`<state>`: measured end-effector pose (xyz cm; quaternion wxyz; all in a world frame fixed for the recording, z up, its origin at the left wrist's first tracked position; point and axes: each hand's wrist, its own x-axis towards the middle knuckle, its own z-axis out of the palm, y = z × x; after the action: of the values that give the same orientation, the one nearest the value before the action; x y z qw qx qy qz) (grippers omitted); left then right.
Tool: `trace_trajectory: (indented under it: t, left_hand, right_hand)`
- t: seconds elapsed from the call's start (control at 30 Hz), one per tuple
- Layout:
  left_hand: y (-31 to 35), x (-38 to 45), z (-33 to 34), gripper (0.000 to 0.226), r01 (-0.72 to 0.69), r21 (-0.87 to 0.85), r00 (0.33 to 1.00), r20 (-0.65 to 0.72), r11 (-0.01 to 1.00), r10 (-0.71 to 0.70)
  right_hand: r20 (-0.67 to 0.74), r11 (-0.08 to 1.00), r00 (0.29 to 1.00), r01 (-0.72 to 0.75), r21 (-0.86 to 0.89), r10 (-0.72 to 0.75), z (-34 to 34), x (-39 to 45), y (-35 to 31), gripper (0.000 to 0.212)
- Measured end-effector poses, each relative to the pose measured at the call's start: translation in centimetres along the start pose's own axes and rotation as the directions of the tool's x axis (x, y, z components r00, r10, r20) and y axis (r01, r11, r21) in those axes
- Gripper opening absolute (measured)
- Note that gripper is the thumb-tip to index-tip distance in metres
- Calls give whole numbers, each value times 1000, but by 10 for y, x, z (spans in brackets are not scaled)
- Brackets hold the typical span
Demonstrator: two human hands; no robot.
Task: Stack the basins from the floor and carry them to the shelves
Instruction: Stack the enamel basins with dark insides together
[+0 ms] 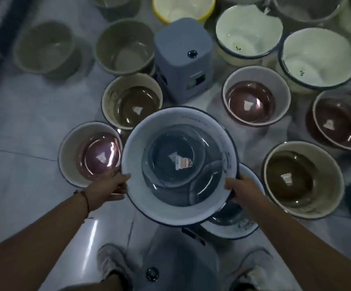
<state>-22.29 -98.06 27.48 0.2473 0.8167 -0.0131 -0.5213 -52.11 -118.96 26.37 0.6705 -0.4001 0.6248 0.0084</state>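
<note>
Seen from the head camera, both hands hold a white blue-rimmed basin [178, 162] above the floor [23, 127]: the left hand [107, 189] curls its grip on the left rim, the right hand [242, 191] on the right rim. More basins [256, 94] stand around a grey stool [183, 57].

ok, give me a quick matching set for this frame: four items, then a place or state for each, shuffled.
Items
1. white enamel basin with dark blue bottom
2. white basin with pink bottom
3. grey box-shaped appliance
4. yellow-rimmed basin

Places or states
A. top edge of view
B. held by both hands, left and right
C. on the floor beside the left hand
D. standing among the basins, beyond the held one

Pairs: 1-B, 2-C, 3-D, 4-A
</note>
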Motion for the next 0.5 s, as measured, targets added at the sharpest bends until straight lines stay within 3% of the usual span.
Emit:
trace_trajectory:
  t: [0.07,0.17,0.27,0.4,0.5]
  left_hand:
    - [33,8,16,31,-5,43,999,-50,999,7]
    - [50,71,23,60,-30,194,994,-102,981,50]
    - [56,143,21,58,-68,350,988,-109,934,113]
    - [61,213,-1,70,-17,658,996,-56,752,71]
    - [57,248,-10,60,59,827,998,-51,559,-30]
  right_hand:
    - [-31,999,999,30,-16,-30,-20,10,-9,22]
    - [-51,998,997,55,-27,-56,-27,54,-16,21]
    - [-85,998,994,60,-33,-63,-3,116,-13,34]
    - [-65,987,993,86,-137,-96,43,197,-9,29]
    - [-26,940,991,113,-323,-129,70,244,4,27]
